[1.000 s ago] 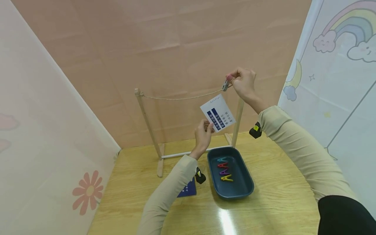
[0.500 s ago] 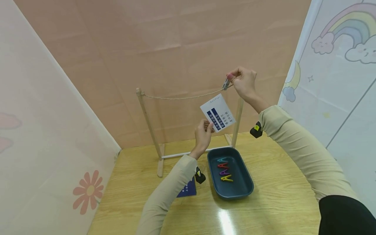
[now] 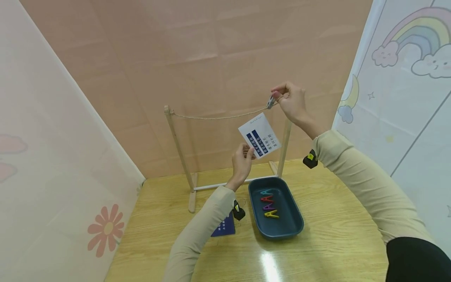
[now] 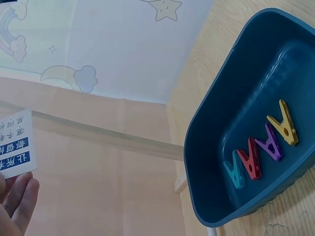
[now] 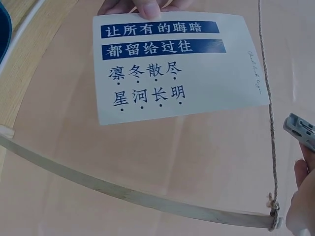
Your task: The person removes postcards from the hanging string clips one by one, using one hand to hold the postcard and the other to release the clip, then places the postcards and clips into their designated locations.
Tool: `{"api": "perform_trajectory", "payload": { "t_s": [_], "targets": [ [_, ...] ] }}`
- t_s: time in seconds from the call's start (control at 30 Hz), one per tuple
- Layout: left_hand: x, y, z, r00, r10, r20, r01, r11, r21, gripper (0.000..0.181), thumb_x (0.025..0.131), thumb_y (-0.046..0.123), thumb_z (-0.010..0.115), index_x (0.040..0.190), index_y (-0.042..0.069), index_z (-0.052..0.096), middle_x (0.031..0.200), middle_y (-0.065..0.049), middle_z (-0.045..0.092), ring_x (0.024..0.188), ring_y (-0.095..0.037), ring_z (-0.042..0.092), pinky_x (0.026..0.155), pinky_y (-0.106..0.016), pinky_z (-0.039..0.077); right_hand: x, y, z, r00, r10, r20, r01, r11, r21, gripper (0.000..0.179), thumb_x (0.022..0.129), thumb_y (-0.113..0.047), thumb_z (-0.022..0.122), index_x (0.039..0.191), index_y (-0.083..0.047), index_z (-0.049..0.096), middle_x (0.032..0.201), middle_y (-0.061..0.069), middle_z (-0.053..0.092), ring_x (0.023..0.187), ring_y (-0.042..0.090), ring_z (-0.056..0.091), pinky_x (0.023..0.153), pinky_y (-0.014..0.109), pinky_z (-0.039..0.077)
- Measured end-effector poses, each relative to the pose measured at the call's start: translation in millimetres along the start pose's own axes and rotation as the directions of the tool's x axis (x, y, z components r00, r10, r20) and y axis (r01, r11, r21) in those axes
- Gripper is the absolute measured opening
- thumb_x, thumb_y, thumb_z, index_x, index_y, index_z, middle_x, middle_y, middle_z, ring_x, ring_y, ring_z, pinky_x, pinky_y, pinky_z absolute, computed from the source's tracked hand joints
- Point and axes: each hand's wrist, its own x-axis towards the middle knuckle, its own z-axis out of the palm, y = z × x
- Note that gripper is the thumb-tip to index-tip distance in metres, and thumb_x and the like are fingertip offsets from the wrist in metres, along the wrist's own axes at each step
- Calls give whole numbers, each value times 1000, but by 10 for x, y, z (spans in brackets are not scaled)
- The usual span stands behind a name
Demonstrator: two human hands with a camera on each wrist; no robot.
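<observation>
My left hand [image 3: 242, 163] pinches a white card [image 3: 266, 131] with blue bands and printed characters by its lower edge. In the right wrist view the card [image 5: 206, 78] lies close beside the twine [image 5: 269, 118], one corner at the twine or just behind it; contact is unclear. My right hand [image 3: 293, 102] holds a grey clothespin [image 3: 270, 102] between thumb and fingers, near the right end of the twine line [image 3: 218, 118]. Seen from the right wrist, the clothespin [image 5: 301, 130] is apart from the twine and the card.
A wooden stand [image 3: 179, 149] carries the twine between two posts. In front of it sits a dark blue tray [image 3: 292, 227] with several clothespins, among them a yellow one [image 3: 271, 214] and a red one [image 3: 267, 199]. A dark blue card [image 3: 225, 228] lies partly under the left forearm.
The white card and my left hand have shifted very slightly left. My right hand still holds the clothespin by the twine, almost unmoved.
</observation>
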Motion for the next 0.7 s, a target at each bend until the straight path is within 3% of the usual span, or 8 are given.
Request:
{"api": "perform_trajectory", "payload": {
  "t_s": [0.2, 0.47, 0.7],
  "targets": [
    [-5, -15, -24, 1000, 7, -4, -7, 1000, 3, 8, 99, 2, 59, 97, -6, 56, 94, -24, 68, 71, -27, 69, 66, -25, 60, -80, 20, -5, 998, -54, 36, 54, 999, -1, 13, 98, -5, 63, 105, 5, 68, 93, 13, 68, 71, 7, 54, 61, 19, 39],
    [-15, -67, -63, 1000, 13, 6, -13, 1000, 9, 8, 99, 2, 58, 97, -5, 56, 93, -21, 68, 73, -27, 70, 66, -23, 60, -185, 89, 23, 994, -80, 75, 82, 996, -23, 13, 97, -4, 62, 107, 3, 68, 90, 15, 65, 66, 10, 48, 54, 17, 34],
    [-32, -90, -96, 1000, 8, 13, -8, 1000, 5, 9, 99, 1, 59, 95, -6, 55, 90, -21, 67, 73, -32, 69, 66, -32, 62, -237, 142, 47, 990, -108, 93, 112, 993, -39, 13, 97, -2, 62, 107, 5, 67, 89, 17, 65, 71, 7, 48, 57, 18, 34]
  ]
}}
